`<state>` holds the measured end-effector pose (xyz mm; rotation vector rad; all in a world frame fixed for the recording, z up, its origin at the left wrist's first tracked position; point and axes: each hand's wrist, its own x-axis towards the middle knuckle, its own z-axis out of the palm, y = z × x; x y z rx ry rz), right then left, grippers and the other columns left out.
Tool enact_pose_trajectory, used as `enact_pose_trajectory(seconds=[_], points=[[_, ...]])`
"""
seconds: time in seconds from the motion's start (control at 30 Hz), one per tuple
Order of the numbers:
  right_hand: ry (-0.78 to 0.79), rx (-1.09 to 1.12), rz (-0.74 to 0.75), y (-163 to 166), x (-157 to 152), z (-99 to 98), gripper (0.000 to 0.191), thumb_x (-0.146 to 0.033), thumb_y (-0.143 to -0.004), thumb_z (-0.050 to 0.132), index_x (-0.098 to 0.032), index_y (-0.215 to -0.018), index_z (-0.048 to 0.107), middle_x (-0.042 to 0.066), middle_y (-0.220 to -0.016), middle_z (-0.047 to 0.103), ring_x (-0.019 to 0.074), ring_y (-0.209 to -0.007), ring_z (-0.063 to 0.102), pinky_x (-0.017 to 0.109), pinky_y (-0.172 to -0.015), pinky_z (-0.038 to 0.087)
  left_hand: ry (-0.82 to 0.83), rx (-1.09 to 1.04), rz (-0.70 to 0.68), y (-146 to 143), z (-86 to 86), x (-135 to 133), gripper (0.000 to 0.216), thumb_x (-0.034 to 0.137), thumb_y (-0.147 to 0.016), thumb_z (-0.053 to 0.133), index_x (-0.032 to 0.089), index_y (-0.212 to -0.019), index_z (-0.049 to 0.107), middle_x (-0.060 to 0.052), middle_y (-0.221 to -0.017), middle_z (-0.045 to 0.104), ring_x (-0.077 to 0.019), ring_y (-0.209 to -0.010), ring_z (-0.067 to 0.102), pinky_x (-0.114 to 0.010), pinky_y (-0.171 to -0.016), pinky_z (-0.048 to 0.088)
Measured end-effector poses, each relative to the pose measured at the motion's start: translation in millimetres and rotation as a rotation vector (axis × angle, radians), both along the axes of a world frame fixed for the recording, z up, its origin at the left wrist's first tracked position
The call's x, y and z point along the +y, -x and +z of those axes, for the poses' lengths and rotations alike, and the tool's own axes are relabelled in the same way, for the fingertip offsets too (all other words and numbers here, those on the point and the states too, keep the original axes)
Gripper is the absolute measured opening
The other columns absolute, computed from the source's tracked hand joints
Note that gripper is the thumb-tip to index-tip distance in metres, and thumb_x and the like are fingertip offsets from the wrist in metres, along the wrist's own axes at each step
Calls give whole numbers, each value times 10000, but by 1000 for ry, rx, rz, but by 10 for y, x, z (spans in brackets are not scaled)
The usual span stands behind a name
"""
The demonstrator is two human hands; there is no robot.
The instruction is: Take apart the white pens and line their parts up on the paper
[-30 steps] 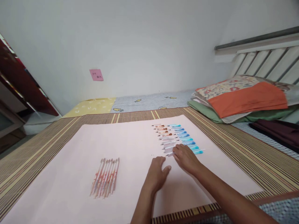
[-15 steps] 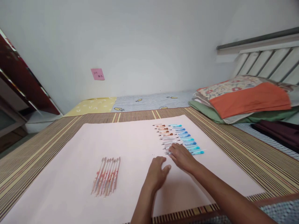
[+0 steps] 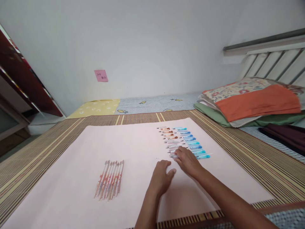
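Note:
My right hand [image 3: 187,161] is over the near end of a row of pens, its fingers bent down on a pale grey pen [image 3: 173,156]. The fingertips are partly hidden behind the hand. My left hand [image 3: 162,178] hovers just to the left, thumb and fingers apart, holding nothing. Pens with blue ends [image 3: 194,143] line the right side of the row, and brown-and-orange pens [image 3: 168,131] lie at its far left. Dark tips point left. A separate bunch of white-and-red pens [image 3: 110,179] lies side by side on the left.
A large pale pink sheet [image 3: 71,178] lies under everything on a striped mat [image 3: 257,159]. Folded cloths with an orange band [image 3: 259,100] are stacked at the back right, near a dark folded cloth [image 3: 283,136]. A pink note [image 3: 101,75] is on the wall.
The view has shifted slightly. Both hands keep nearly the same positions beside the row, and the pens show no clear movement.

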<state>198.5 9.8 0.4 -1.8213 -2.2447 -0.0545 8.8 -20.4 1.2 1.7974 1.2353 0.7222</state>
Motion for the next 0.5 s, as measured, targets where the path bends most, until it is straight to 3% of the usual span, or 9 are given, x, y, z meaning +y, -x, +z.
enact_pose_trajectory(seconds=[0.27,0.4,0.5], points=[[-112,126,25,-100,-234,-38,139,-87,-860,597,-180,-958,628,86,-982,627,253,-897,578,370,-786,430,-3,37,-14,2,31,-19,388,368,-856,610,162,-1182,654,-135,-1199,659,-295,-1135,578,-413,-982,456],[-268,247,77,-100,-492,-131,153,-118,-946,483,-190,-1000,608,89,-965,626,246,-921,588,381,-813,472,-17,23,0,-8,34,-16,350,346,-843,619,153,-1127,682,-143,-1181,678,-289,-1120,595,-404,-979,453],[-337,287,113,37,-783,-207,164,-176,-987,461,-209,-1058,605,87,-1000,646,246,-963,618,392,-843,501,-11,-103,76,49,76,43,279,338,-859,585,174,-1052,702,-113,-1084,727,-259,-1012,646,-383,-916,477]])
